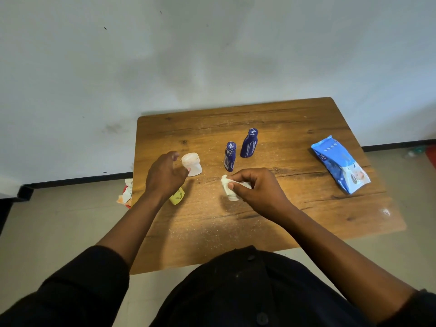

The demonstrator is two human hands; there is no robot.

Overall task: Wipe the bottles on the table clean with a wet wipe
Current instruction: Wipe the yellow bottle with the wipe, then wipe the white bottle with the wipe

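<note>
Right hand [257, 190] pinching crumpled white wipe [230, 188], two blue bottles [249, 143] upright

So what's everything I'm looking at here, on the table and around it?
Blue bottles: two, dark blue, upright mid-table, side by side.
White bottle: one, white, upright beside the left hand.
Yellow bottle: one, partly hidden under the left wrist.
Wet wipe: one, white, crumpled in the right hand.
Wipes pack: one, blue and white, lying at the table's right.
Table: one, brown wood, dusty.
Rubbish: white and orange scraps, floor left of the table.
Left hand: fingers loosely curled, nearing the white bottle.
Right hand: pinching the wipe.
</note>
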